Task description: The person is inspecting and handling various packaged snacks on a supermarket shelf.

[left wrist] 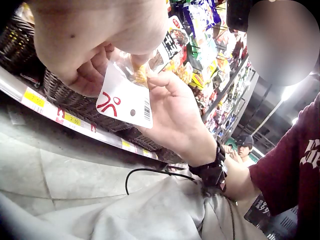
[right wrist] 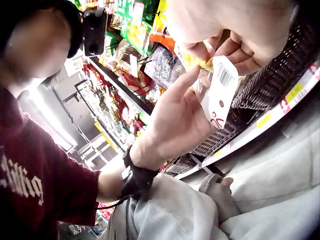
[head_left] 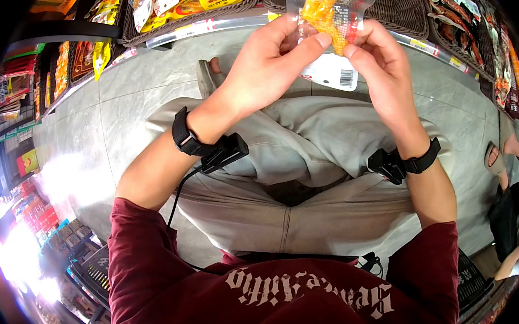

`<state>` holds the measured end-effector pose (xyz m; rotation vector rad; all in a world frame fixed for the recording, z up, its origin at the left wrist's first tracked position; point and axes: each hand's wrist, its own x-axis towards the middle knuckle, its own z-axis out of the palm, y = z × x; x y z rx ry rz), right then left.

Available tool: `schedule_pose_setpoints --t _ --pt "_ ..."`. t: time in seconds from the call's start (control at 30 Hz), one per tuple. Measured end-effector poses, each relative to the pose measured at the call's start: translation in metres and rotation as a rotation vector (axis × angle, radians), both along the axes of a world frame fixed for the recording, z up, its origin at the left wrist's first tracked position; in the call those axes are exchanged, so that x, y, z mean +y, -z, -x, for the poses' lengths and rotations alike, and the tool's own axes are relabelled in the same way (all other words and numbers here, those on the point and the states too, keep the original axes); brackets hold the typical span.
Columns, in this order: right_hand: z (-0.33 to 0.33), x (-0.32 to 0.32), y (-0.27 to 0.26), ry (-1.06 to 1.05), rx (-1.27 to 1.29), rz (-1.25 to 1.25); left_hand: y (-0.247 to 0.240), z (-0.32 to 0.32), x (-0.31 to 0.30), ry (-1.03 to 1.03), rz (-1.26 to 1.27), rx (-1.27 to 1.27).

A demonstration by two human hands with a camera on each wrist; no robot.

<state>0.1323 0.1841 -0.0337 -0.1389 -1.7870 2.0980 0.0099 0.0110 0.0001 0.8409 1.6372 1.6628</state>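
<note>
Both hands hold a clear sealed snack pack (head_left: 328, 12) up in front of the shelf, with an orange-yellow, glossy piece of food inside. My left hand (head_left: 270, 62) grips its left side, thumb lying across the front. On the other side my right hand (head_left: 384, 63) pinches the edge between thumb and curled fingers. A white label (left wrist: 122, 95) with a barcode and red marks hangs below the fingers in the left wrist view. The right wrist view shows the same label from another side, where the hands cover much of the pack.
Behind the pack stands a shelf with brown wicker baskets (head_left: 402, 10) and price tags along its edge (head_left: 202, 29). Yellow snack packs (head_left: 200, 6) fill one basket; more packs hang above. Grey tiles (head_left: 83, 129) form the floor. Another person's foot (head_left: 492, 156) is at the right.
</note>
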Motion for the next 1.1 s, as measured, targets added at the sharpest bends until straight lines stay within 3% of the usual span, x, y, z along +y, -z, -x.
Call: schedule_pose_setpoints --t 0.33,0.5,0.6,0.73,0.83,0.93,1.1 --pt "0.0 -0.001 -0.007 0.007 0.042 -0.025 0.001 0.003 0.0 0.043 0.135 0.068" --pt "0.004 -0.004 -0.001 0.048 0.042 -0.06 0.005 0.001 0.004 -0.163 0.018 0.042" --pt "0.006 -0.008 0.002 0.058 0.052 -0.07 0.007 0.009 0.001 -0.177 0.12 0.168" --pt "0.006 -0.012 0.001 0.082 0.048 -0.059 0.007 0.006 0.002 -0.226 0.042 0.144" --pt "0.004 -0.013 0.001 0.078 0.033 -0.071 0.002 0.008 0.002 -0.212 -0.035 0.11" --pt "0.004 -0.014 0.0 0.086 0.043 -0.122 -0.007 0.01 0.0 -0.112 0.107 0.008" --pt "0.004 -0.014 -0.007 0.062 0.047 -0.202 0.001 0.002 0.001 0.057 -0.096 0.059"
